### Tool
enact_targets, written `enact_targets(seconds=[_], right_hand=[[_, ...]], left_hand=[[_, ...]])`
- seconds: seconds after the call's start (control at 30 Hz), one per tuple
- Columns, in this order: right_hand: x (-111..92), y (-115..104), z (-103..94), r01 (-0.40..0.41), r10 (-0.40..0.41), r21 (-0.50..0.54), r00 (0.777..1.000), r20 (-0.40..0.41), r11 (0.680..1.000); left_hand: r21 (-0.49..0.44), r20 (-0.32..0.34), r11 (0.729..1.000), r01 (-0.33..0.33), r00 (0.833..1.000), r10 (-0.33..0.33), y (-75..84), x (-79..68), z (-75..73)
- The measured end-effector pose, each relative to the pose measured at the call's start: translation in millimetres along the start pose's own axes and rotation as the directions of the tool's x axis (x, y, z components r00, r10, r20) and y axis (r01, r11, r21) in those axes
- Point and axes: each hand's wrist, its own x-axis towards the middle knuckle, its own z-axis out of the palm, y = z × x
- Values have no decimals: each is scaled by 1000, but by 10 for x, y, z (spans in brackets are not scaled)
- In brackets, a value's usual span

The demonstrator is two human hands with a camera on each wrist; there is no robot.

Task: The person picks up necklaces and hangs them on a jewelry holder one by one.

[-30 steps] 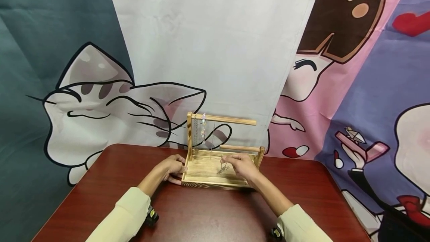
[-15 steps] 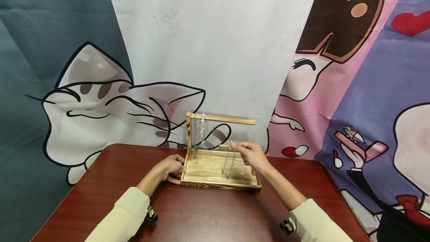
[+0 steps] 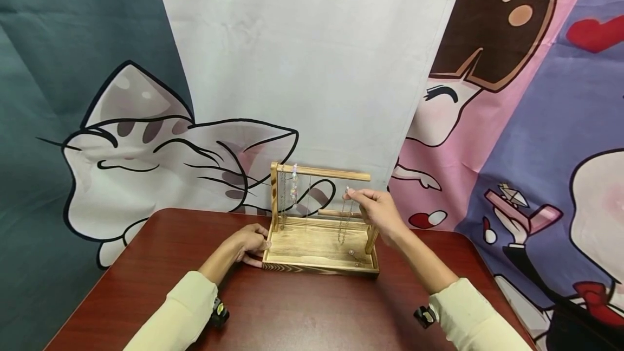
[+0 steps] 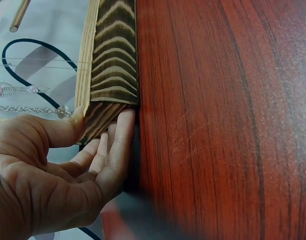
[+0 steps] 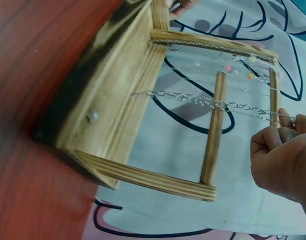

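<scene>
My left hand [image 3: 251, 241] grips the left end of a wooden jewelry stand [image 3: 302, 248]. In the left wrist view its thumb lies on the tray's rim, its fingers against the end and lower edge. My right hand [image 3: 377, 210] pinches a silver chain necklace [image 5: 193, 97] at the top, so it hangs in a long loop over the tray. This loop overlaps the lower bar [image 5: 216, 125] in the right wrist view. From the upper bar [image 3: 331, 173] hang a silver chain [image 3: 284, 199], a pastel beaded strand [image 3: 294, 186] and a thin chain [image 3: 309, 205].
A small piece of jewelry with a pale round bead [image 5: 92, 115] lies near the tray's right end. The stand is at the back of a reddish-brown table [image 3: 302, 313]. Right behind hangs a printed cloth backdrop [image 3: 312, 69].
My right hand has lifted the silver chain necklace out of the tray, then moved up and rightward toward the bars. My left hand has stayed on the stand.
</scene>
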Motion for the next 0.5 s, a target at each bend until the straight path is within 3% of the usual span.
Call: enact_targets(seconds=[0.5], right_hand=[[85,-325,-210,83,-83,-4,995,-53,997]], left_hand=[[3,2,1000,-1,1000,1,-3,7,4]])
